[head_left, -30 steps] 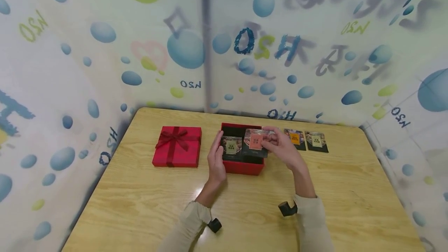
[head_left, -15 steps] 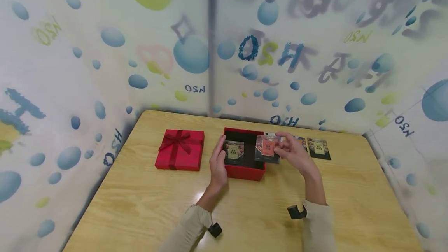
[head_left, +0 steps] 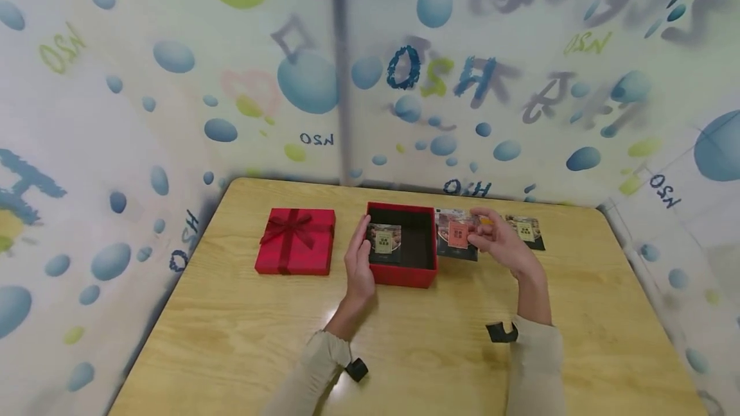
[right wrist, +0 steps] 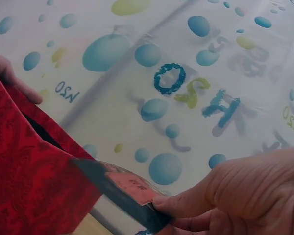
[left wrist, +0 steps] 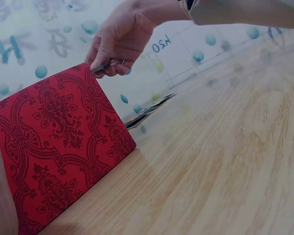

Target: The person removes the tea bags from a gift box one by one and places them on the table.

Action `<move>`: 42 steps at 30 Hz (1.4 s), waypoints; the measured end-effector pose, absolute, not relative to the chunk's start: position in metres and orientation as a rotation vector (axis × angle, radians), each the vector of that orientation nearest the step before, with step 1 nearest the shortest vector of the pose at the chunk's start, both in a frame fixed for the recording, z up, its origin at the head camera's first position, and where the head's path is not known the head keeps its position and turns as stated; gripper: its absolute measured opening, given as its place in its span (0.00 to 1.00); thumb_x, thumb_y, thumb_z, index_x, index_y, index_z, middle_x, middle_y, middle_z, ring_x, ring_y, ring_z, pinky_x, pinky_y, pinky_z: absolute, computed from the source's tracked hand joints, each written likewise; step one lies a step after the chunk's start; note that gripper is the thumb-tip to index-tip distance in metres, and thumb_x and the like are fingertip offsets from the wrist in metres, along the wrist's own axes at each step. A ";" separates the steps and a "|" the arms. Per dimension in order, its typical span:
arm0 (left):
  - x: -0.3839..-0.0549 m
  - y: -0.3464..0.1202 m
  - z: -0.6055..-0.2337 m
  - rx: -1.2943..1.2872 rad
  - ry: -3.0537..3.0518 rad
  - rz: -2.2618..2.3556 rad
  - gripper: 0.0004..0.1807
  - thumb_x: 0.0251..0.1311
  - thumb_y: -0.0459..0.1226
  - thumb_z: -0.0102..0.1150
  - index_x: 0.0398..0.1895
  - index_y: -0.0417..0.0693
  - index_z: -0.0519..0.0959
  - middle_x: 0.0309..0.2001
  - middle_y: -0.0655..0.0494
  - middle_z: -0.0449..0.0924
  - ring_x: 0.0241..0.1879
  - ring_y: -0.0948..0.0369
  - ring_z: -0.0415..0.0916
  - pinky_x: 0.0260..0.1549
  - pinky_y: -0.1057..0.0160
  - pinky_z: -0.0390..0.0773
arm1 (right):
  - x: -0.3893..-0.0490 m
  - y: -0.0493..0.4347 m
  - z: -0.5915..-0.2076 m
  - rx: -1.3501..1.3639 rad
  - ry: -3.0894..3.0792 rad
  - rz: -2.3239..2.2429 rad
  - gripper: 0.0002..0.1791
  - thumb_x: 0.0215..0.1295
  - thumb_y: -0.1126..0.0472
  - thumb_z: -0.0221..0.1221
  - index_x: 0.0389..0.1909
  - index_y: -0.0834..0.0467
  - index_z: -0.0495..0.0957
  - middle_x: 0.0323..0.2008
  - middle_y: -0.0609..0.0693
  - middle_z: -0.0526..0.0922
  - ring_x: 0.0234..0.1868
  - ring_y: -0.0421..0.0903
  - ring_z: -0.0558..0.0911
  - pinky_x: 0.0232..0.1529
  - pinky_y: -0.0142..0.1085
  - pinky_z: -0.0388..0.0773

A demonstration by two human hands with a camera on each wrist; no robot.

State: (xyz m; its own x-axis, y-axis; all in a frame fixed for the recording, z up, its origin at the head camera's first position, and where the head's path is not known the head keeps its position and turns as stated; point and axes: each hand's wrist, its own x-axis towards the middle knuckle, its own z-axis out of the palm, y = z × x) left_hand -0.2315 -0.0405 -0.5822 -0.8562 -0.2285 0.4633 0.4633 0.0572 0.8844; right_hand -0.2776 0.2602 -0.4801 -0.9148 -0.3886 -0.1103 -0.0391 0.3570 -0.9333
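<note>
A red patterned box [head_left: 401, 277] with a dark inside stands lidless on the table. My left hand [head_left: 360, 268] rests along its left side with fingers fairly straight. Inside, at the left, lies a black picture packet [head_left: 384, 242] with a pale green label. Thumb and fingers of my right hand [head_left: 511, 249] pinch the right edge of another flat dark packet [head_left: 448, 248], which bears a pink label. That packet is held just beyond the box's right wall, as the right wrist view also shows with its pink label [right wrist: 132, 185] facing up.
Left of the box sits a red lid [head_left: 312, 249] tied with a dark red ribbon bow. A packet with a pale label [head_left: 525, 231] lies to the right; an orange-labelled one is mostly hidden behind my right hand. The wooden table [head_left: 416, 345] meets printed walls behind.
My right hand has carried the pink-labelled packet rightward, from above the box to beyond its right wall. The left hand has stayed at the box's left side.
</note>
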 end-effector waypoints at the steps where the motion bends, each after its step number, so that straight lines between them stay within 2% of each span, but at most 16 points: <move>1: -0.232 -0.041 -0.581 -0.229 -1.851 -1.852 0.27 0.80 0.32 0.35 0.78 0.40 0.66 0.78 0.44 0.63 0.79 0.49 0.57 0.76 0.67 0.54 | -0.278 0.262 -0.479 -0.379 2.313 -1.574 0.33 0.79 0.69 0.53 0.79 0.64 0.52 0.38 0.58 0.77 0.41 0.46 0.79 0.45 0.38 0.79; 4: -0.232 -0.041 -0.581 -0.223 -1.851 -1.859 0.27 0.80 0.32 0.35 0.78 0.40 0.66 0.78 0.44 0.63 0.79 0.48 0.57 0.76 0.66 0.55 | -0.278 0.266 -0.479 -0.382 2.320 -1.554 0.32 0.79 0.69 0.53 0.79 0.65 0.54 0.37 0.57 0.78 0.42 0.45 0.80 0.48 0.39 0.80; 8: -0.236 -0.041 -0.586 -0.235 -1.850 -1.823 0.26 0.80 0.31 0.36 0.77 0.39 0.67 0.78 0.42 0.64 0.79 0.46 0.57 0.75 0.67 0.55 | -0.280 0.268 -0.485 -0.398 2.323 -1.475 0.29 0.77 0.71 0.54 0.75 0.68 0.59 0.30 0.53 0.72 0.29 0.43 0.70 0.35 0.35 0.72; 10: -0.236 -0.041 -0.586 -0.233 -1.846 -1.813 0.26 0.79 0.29 0.36 0.76 0.36 0.67 0.77 0.40 0.64 0.78 0.45 0.58 0.75 0.68 0.55 | -0.281 0.268 -0.489 -0.407 2.322 -1.419 0.28 0.76 0.72 0.55 0.73 0.70 0.61 0.28 0.52 0.70 0.26 0.42 0.65 0.30 0.35 0.66; 13: -0.237 -0.041 -0.585 -0.227 -1.838 -1.815 0.26 0.78 0.28 0.36 0.76 0.35 0.68 0.77 0.39 0.64 0.78 0.44 0.58 0.75 0.69 0.56 | -0.284 0.267 -0.497 -0.398 2.308 -1.379 0.27 0.74 0.74 0.56 0.70 0.73 0.62 0.27 0.51 0.72 0.25 0.41 0.66 0.28 0.34 0.65; 18: -0.237 -0.040 -0.584 -0.234 -1.816 -1.846 0.26 0.77 0.26 0.36 0.76 0.34 0.67 0.77 0.38 0.64 0.78 0.43 0.58 0.75 0.69 0.55 | -0.288 0.262 -0.509 -0.317 2.289 -1.313 0.24 0.72 0.75 0.58 0.64 0.74 0.63 0.33 0.55 0.79 0.28 0.43 0.71 0.30 0.36 0.69; 21: -0.237 -0.041 -0.584 -0.232 -1.819 -1.852 0.26 0.78 0.26 0.35 0.76 0.35 0.67 0.77 0.39 0.63 0.78 0.44 0.57 0.75 0.69 0.55 | -0.290 0.260 -0.514 -0.271 2.316 -1.245 0.22 0.71 0.74 0.60 0.61 0.73 0.64 0.33 0.56 0.78 0.29 0.44 0.71 0.30 0.37 0.69; 25: -0.238 -0.041 -0.585 -0.230 -1.840 -1.836 0.26 0.79 0.28 0.36 0.77 0.38 0.67 0.78 0.42 0.64 0.79 0.47 0.57 0.75 0.67 0.55 | -0.290 0.259 -0.519 -0.220 2.388 -1.144 0.22 0.70 0.73 0.62 0.60 0.73 0.66 0.30 0.55 0.72 0.30 0.47 0.69 0.33 0.38 0.68; 34: -0.237 -0.042 -0.585 -0.255 -1.840 -1.853 0.27 0.80 0.31 0.35 0.78 0.40 0.66 0.79 0.45 0.63 0.80 0.50 0.56 0.76 0.65 0.54 | -0.290 0.257 -0.519 -0.136 2.410 -1.069 0.24 0.70 0.71 0.63 0.60 0.73 0.64 0.38 0.61 0.74 0.35 0.50 0.74 0.37 0.40 0.72; 40: -0.237 -0.042 -0.584 -0.232 -1.847 -1.858 0.27 0.78 0.26 0.34 0.78 0.36 0.65 0.78 0.41 0.62 0.79 0.46 0.55 0.76 0.68 0.53 | -0.290 0.256 -0.520 -0.124 2.406 -1.087 0.24 0.68 0.74 0.63 0.57 0.72 0.61 0.47 0.65 0.74 0.40 0.51 0.77 0.39 0.39 0.74; 42: -0.236 -0.042 -0.580 -0.229 -1.848 -1.860 0.27 0.78 0.25 0.33 0.77 0.32 0.64 0.78 0.37 0.61 0.79 0.44 0.55 0.75 0.69 0.53 | -0.290 0.255 -0.520 -0.125 2.414 -1.077 0.24 0.68 0.74 0.64 0.56 0.72 0.61 0.45 0.65 0.74 0.38 0.51 0.75 0.38 0.38 0.73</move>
